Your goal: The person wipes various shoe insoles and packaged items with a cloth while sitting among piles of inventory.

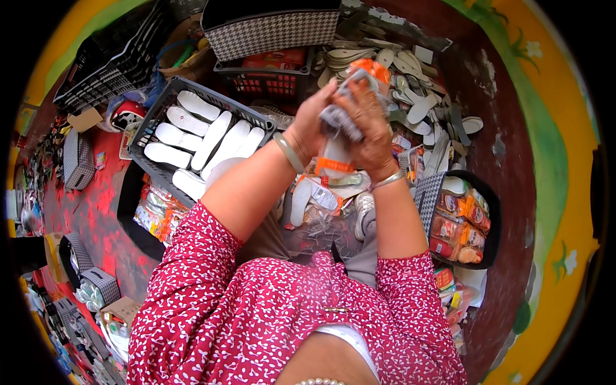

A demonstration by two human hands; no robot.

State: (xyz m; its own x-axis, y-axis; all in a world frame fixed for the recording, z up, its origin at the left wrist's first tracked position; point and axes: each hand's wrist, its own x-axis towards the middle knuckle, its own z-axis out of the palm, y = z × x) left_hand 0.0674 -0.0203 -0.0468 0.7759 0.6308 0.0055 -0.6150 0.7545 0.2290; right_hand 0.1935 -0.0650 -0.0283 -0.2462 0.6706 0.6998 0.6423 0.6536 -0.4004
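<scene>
Raised in front of me is a blurred plastic-wrapped packet (336,167) with orange ends and a grey patterned middle. It looks like packaged insoles, though motion smear hides the details. My left hand (310,123) presses its left side, fingers closed against it. From the right, my right hand (371,136) wraps over the packet with bent fingers. Below the hands, loose insoles and orange-trimmed packets (324,197) lie by my feet. White insoles (212,138) sit in rows inside a dark plastic crate (144,131) to the left.
A houndstooth bin (269,35) stands on a black crate (266,83) at the far side. Piled insoles (420,109) spread at far right. Bins of orange packets stand right (459,224) and left (157,208). Stacked black crates (115,58) are far left.
</scene>
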